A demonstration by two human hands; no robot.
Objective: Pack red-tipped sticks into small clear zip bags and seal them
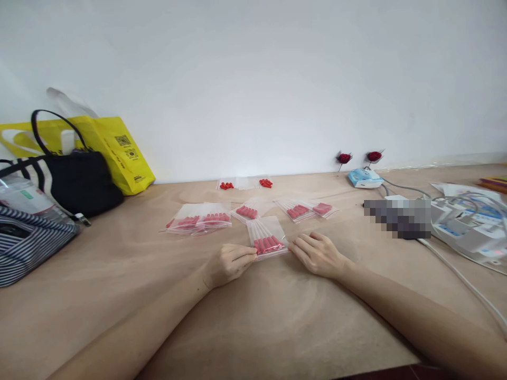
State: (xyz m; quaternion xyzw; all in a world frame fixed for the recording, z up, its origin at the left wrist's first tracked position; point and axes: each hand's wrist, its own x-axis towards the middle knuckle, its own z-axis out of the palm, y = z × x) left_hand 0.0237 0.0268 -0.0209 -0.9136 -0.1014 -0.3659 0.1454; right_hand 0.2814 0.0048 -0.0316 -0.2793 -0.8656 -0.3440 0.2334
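Observation:
A clear zip-lock bag (273, 228) lies in front of me, with several thin white sticks with red tips fanned inside it. The fingers of my left hand (231, 264) pinch its near left corner. At the near right corner, my right hand (318, 255) has its fingers closed on the bag's edge. Just beyond are more filled zip-lock bags: an overlapping group (202, 217) to the left, one bag (247, 210) in the middle and a pair (299, 210) to the right. Red-tipped pieces (227, 186) lie with clear bags by the wall.
A black handbag (83, 179), a yellow shopping bag (127, 158) and a striped bag (35, 243) stand at the left. A blue tissue pack (364, 178), two dark red artificial roses (345, 158), and white cables and devices (467, 221) are at the right. A white wall backs the table.

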